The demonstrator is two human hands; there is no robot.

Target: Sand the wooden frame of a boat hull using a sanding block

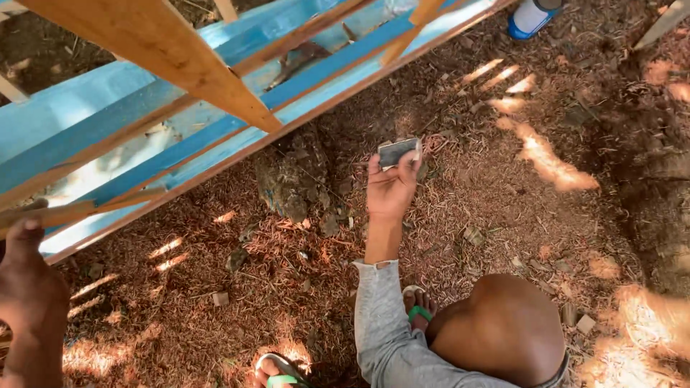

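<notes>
While right hand point(390, 188) pinches small grey block point(398, 151) in fingertips, left hand point(29, 284) grips wooden slat point(50, 213); better keep block flat, frame point(215, 136) steady.

Ground point(503, 215) covered in wood shavings, sun patches at right. Rock point(291, 183) on ground just beside blue frame's lower rail. Small wood offcut point(220, 298) among shavings, toward lower left. Blue shoe with white sock point(530, 20) at top edge. Green-strapped sandals point(418, 305) at bottom, among shavings.
</notes>
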